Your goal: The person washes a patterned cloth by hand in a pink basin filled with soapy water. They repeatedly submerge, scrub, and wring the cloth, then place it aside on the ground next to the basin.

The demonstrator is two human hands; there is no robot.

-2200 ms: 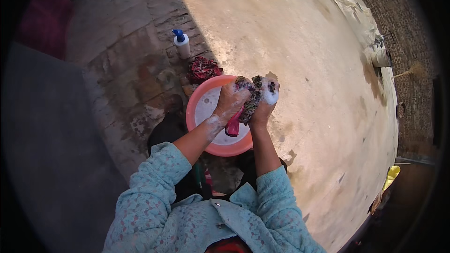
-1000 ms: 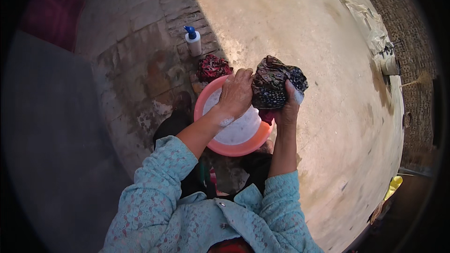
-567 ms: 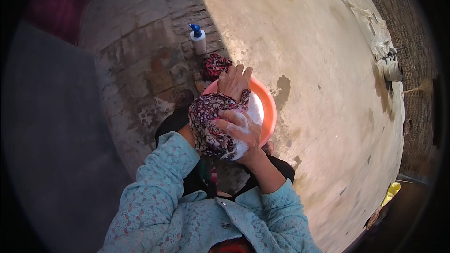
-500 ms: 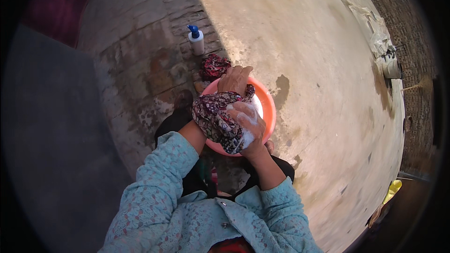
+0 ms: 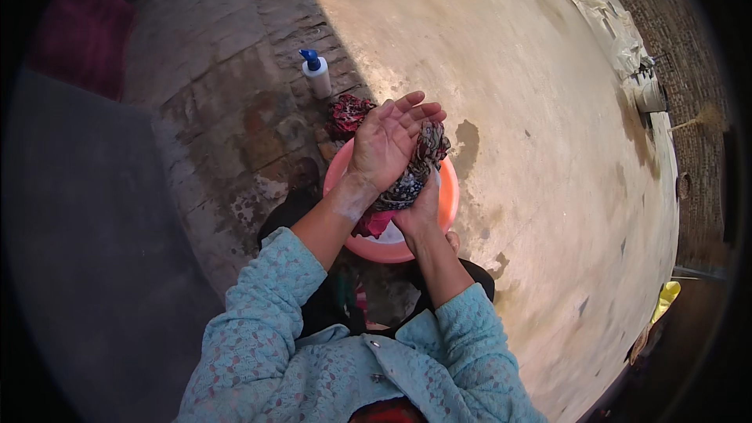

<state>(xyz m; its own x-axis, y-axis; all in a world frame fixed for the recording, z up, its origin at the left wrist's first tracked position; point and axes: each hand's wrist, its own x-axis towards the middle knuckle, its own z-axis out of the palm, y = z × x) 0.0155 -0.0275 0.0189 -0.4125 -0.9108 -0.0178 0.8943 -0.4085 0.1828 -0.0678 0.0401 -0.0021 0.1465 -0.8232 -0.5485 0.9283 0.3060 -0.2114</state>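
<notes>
My left hand (image 5: 385,145) is turned palm up above the basin, fingers stretched out and slightly apart, with a wet sheen on the wrist. Against its right side rests a bunched dark floral cloth (image 5: 413,176). My right hand (image 5: 423,202) grips that cloth from the right and below; its fingers are mostly hidden behind the fabric. A bright pink piece of fabric (image 5: 376,222) hangs below the bundle; I cannot tell whether it belongs to the same cloth. Beneath both hands stands a round orange-pink plastic basin (image 5: 449,197) with whitish suds or water showing inside.
A crumpled red and black patterned cloth (image 5: 348,115) lies just beyond the basin. Behind it stands a white pump bottle (image 5: 318,81) with a blue top. Shaded brick paving (image 5: 227,102) lies left, sunlit concrete (image 5: 533,149) right. A bucket (image 5: 650,96) stands by the far-right wall.
My left hand has come out from under the cloth and turned palm up. The cloth has shifted right, off my left wrist, into my right hand. Pink fabric now shows.
</notes>
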